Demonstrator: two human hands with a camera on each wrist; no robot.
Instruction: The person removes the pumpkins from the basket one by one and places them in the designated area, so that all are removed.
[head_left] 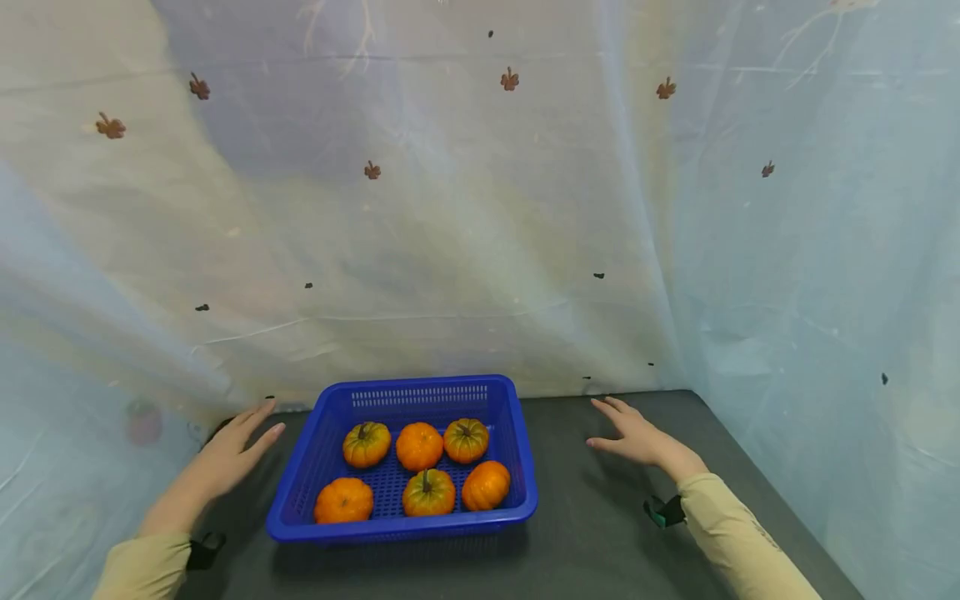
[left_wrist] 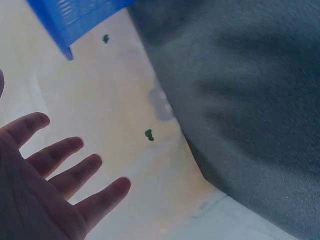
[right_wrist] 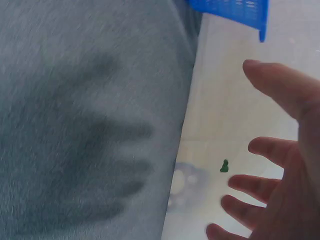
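The tabletop (head_left: 585,533) is dark grey, matt in finish. Pale, creased sheeting (head_left: 480,233) hangs behind it and along both sides. The sheeting bears brown leaf prints (head_left: 509,80), pale branch prints (head_left: 367,37) near the top, small dark marks (head_left: 598,275), mostly lower, and a faint reddish print (head_left: 143,425) at left.

The basket (head_left: 405,526) stands on the table (head_left: 585,533), between the left hand (head_left: 225,458) and the right hand (head_left: 645,440), nearer the left; in it lie six pumpkins (head_left: 420,447), three in a back row and three in a front row; the front-left pumpkin (head_left: 343,500) lies farther from the front-middle pumpkin (head_left: 428,497) than the front-right pumpkin (head_left: 486,485) does; a curtain (head_left: 450,233) hangs behind the table and along its left and right sides.
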